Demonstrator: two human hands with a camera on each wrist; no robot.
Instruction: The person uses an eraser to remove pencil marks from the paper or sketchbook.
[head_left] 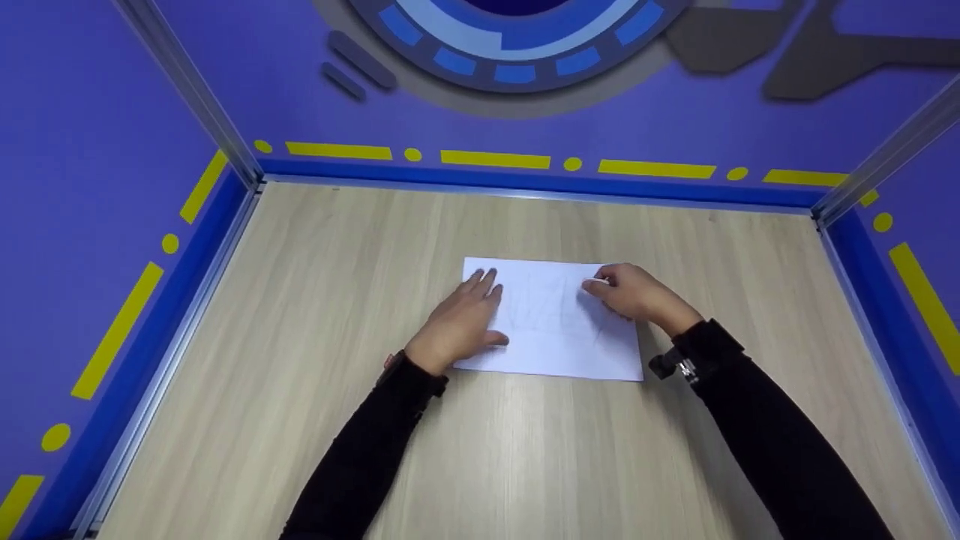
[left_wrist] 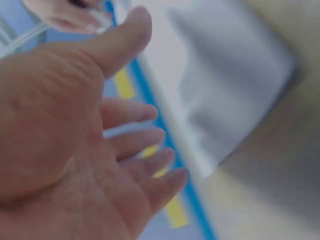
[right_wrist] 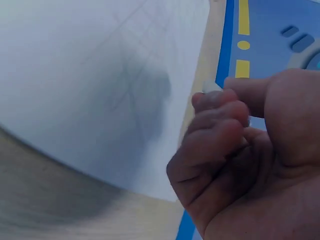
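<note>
While the left sleeve (head_left: 349, 465) and right sleeve (head_left: 787, 450) enter from the bottom of the head view, the bare tabletop (head_left: 510, 465) between them gives the forearms room, and they are best held clear of the sheet's near edge. The white paper (head_left: 555, 356) lies around the centre of the frame, with faint lines (right_wrist: 131, 92) across it.

Over its left edge, the left hand (head_left: 463, 319) is spread and relaxed, grasping nothing; how hard it presses cannot be told. Flat, even weight there should stop the sheet sliding or buckling, and the thumb should stay out of the marked area.

Toward the paper's upper right, the right hand (head_left: 636, 292) pinches a small white piece (right_wrist: 211, 86) between thumb and fingertips, the other fingers curled in; whether the piece touches the sheet is unclear. Short, light strokes directed away from the left hand would likely be safest, since pushing toward it could crease the paper. Behind, at the top of the frame, the purple wall (head_left: 615, 127) bounds the tabletop, well beyond the work.
</note>
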